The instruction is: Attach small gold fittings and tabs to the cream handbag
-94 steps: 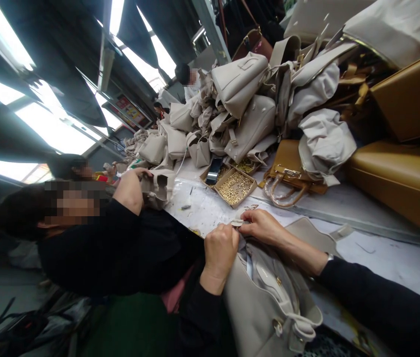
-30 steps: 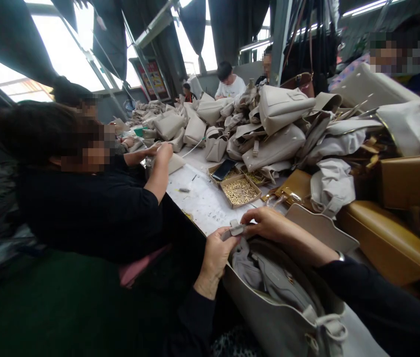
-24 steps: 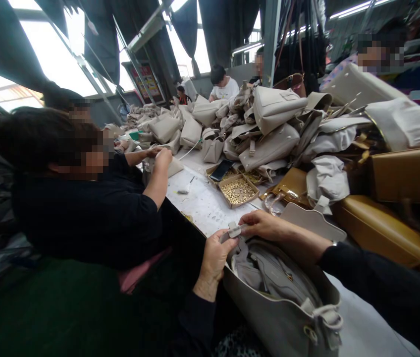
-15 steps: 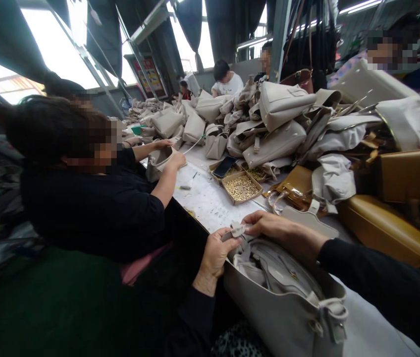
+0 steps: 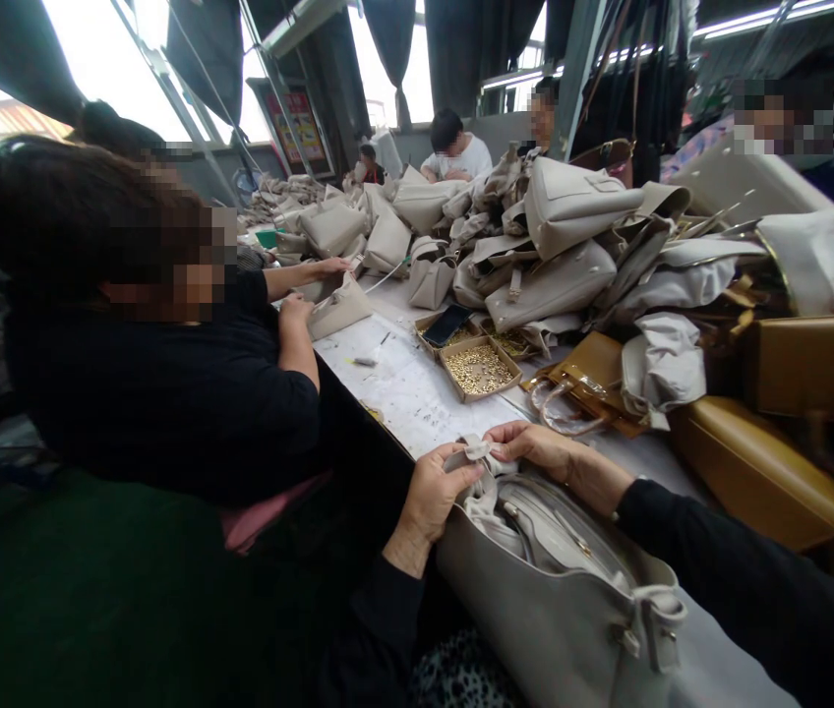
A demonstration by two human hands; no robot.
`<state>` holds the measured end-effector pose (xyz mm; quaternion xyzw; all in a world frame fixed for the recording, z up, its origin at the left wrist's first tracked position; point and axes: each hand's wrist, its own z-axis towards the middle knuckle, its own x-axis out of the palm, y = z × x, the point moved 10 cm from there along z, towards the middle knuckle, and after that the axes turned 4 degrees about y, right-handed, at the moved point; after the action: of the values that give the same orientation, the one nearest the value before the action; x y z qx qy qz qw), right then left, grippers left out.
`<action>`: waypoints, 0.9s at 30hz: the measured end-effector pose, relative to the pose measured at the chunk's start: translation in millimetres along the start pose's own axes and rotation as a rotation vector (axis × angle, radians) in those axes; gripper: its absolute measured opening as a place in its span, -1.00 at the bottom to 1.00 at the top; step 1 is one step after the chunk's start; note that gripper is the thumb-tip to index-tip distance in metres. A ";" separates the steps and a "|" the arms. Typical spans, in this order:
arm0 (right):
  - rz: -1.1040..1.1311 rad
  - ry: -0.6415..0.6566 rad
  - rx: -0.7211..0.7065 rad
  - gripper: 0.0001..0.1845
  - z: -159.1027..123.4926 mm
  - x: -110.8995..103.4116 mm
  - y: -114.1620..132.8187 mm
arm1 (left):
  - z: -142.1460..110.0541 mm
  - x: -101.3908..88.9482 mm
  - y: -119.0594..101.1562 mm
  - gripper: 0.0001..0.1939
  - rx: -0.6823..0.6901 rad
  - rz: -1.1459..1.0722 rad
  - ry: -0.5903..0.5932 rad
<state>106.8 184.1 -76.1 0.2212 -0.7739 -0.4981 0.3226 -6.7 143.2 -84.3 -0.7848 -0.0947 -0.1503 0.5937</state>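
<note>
A grey-beige handbag [image 5: 535, 600] lies in front of me at the table's front edge, its mouth gaping and a zipped inner pocket [image 5: 557, 536] showing. At the bag's far end a short strap tab [image 5: 477, 450] stands up from the rim. My left hand [image 5: 436, 492] pinches this tab and the rim beside it between thumb and fingers. From the other side, the fingertips of my right hand [image 5: 527, 447] close on the same tab. At the near end a second strap tab [image 5: 660, 624] with metal fittings hangs on the bag.
Beyond my hands stands a box of small gold studs [image 5: 480, 369], with a phone [image 5: 447, 324] behind it. Beige bags [image 5: 571, 197] are heaped along the table [image 5: 402, 379]. Brown bags [image 5: 763, 472] lie at right. A co-worker [image 5: 166, 393] sits at left, handling another bag [image 5: 339, 307].
The bag's rim flap that stood beyond my right wrist has dropped from sight. Both my hands stay at the tab, shifted slightly. The co-worker has turned their bag and drawn one hand back.
</note>
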 end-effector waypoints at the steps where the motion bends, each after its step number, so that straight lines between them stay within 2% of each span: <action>1: 0.016 -0.005 0.002 -0.59 -0.4 -1.2 -0.8 | 0.3 0.2 0.1 -0.62 0.008 0.016 -0.012; 8: 0.096 -0.013 0.011 -0.59 0.0 -4.0 -5.4 | -3.6 0.3 -8.7 -0.72 0.082 0.185 -0.118; 14: 0.091 -0.030 -0.043 -0.62 0.6 -6.9 -2.4 | -11.8 -5.6 -15.2 -0.79 0.120 0.252 -0.271; 18: 0.069 -0.036 -0.058 -0.64 0.1 -10.6 -0.7 | -9.8 -2.8 -14.5 -0.79 0.105 0.230 -0.238; 23: 0.052 -0.015 -0.025 -0.63 3.2 -14.0 -9.9 | -6.5 1.0 -10.7 -0.72 0.058 0.175 -0.171; 27: 0.064 -0.012 -0.054 -0.63 7.3 -10.7 -10.6 | -5.7 -1.0 -8.7 -0.71 0.047 0.148 -0.191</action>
<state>109.2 191.5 -90.9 0.1844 -0.7688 -0.5094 0.3397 -11.2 140.2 -75.4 -0.7864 -0.0961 -0.0286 0.6096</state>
